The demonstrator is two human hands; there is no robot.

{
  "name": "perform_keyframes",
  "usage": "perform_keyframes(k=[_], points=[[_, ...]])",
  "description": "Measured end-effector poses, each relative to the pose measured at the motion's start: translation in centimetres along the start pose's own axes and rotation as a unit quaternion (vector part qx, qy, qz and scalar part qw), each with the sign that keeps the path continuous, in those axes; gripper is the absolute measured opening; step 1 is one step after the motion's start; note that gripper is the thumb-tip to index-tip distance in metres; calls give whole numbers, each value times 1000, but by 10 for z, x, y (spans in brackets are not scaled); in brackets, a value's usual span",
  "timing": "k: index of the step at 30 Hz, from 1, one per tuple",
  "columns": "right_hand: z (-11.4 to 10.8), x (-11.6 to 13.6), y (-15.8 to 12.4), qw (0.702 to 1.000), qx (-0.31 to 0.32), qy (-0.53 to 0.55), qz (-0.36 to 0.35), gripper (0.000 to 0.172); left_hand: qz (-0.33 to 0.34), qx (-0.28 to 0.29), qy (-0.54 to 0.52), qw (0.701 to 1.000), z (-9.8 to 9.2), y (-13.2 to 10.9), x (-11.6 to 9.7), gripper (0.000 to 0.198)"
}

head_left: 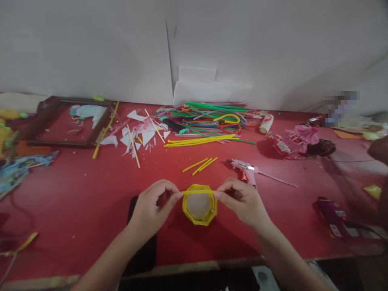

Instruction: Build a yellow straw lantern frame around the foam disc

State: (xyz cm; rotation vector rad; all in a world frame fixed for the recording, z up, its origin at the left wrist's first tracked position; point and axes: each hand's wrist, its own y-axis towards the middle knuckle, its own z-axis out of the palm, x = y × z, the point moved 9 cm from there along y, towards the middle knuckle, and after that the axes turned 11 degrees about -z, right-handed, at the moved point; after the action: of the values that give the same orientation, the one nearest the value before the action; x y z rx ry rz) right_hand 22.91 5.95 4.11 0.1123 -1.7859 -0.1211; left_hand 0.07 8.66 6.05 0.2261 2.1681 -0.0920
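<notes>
Between my two hands a short yellow stick (198, 192) runs level across the far rim of a small yellow many-sided basket (200, 222). My left hand (159, 204) pinches the stick's left end between thumb and finger. The right end is pinched the same way by my right hand (242, 200). The basket's walls look built of the same yellow sticks, and its floor is pale. Whether the held stick touches the rim, I cannot tell. Several cut yellow sticks (200, 165) lie just beyond the basket. A pink glue gun (247, 169) rests on its side past my right hand.
A dark phone-like slab (142, 254) lies under my left forearm. Coloured pipe-cleaner-like sticks (212, 117) are heaped at the back, beside white scraps (145, 133). A brown frame (63, 143) is at left. A purple power strip (330, 218) and pink paper flowers (300, 139) are at right.
</notes>
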Motion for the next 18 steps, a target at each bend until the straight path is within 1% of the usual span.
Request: perform_keyframes(k=[4,6,8,15,18], points=[[0,-25,-29,997,-46,13,63,20,-62,28,-12,998,18,-15,16,21],[-2,-36,-41,993,-70,18,91,23,-86,57,-7,995,25,-19,22,20],[-2,-44,-50,990,-81,23,114,24,-105,84,2,991,30,-20,24,21],[0,-53,-58,984,-92,40,147,31,-142,132,37,980,37,-15,27,24],[2,-54,-58,982,-95,50,157,32,-163,133,25,977,39,-13,30,26]])
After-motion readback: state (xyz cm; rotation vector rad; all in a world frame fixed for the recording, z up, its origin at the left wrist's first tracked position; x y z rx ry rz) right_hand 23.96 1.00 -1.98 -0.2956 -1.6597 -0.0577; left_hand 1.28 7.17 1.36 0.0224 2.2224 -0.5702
